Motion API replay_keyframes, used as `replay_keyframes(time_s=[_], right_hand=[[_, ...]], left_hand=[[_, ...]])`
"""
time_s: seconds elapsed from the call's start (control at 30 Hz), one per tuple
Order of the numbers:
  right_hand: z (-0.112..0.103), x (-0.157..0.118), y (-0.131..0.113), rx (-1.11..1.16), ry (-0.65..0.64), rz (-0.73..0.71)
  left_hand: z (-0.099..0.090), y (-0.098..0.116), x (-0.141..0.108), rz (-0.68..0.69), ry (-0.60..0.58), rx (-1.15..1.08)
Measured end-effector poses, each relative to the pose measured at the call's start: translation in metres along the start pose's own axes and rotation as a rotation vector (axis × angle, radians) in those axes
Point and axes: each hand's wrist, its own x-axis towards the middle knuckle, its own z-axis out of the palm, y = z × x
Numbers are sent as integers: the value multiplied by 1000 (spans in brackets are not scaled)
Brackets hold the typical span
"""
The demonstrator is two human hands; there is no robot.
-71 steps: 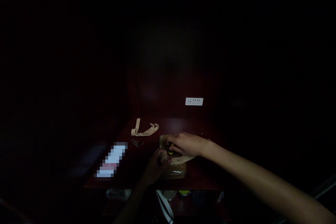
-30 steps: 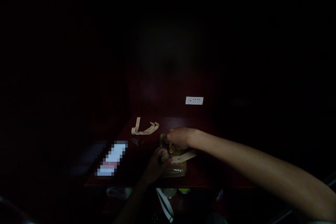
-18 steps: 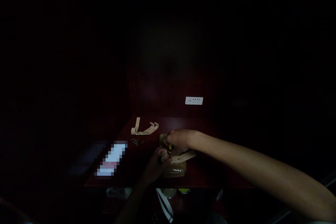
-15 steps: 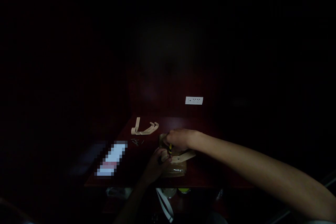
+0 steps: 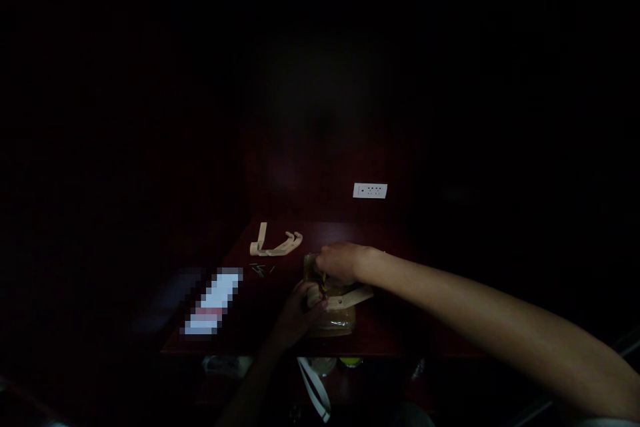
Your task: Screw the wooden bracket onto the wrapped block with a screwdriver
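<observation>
One white strap (image 5: 314, 390) shows nearest, below the front edge of the dark red bench (image 5: 240, 337); beyond that edge sits a brown, film-wrapped package (image 5: 333, 327). The left hand (image 5: 297, 313) is gripping a pale wooden bracket (image 5: 354, 297) at its rounded left end, thumb on the near side; the bracket lies across, over the package, with a round hole in its visible stretch. Just behind that gripped end, the right hand (image 5: 343, 263) is closed around a yellow-handled tool (image 5: 324, 277), apparently a small screwdriver, its tip lost among the left fingers. Here is the change: over two seconds ago the right fingers were more spread and hid the bracket's far end; now they are curled tight, the wrist has come further left above the tool, and that end is uncovered. In the last half second the handle's yellow has thinned to a sliver while the left grip stays put, which suggests turning against a steadied piece, though the contact itself is hidden. Further back, on the left, lie slim metal fasteners (image 5: 259, 270), screws or nails, and behind them another wooden part (image 5: 283, 248) with twin hooked ends, untouched. Farthest is the white wall socket (image 5: 370, 191).
</observation>
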Motion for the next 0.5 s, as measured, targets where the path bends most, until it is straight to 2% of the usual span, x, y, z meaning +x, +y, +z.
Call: replay_keyframes(time_s=[0.23,0.5], right_hand=[[-1,-3,-1,58,-52,-36],[-2,-1,1,67,-42,-59]], left_hand=[[-1,0,0,-10,-7,-5],[0,0,-1,-28,3,-8]])
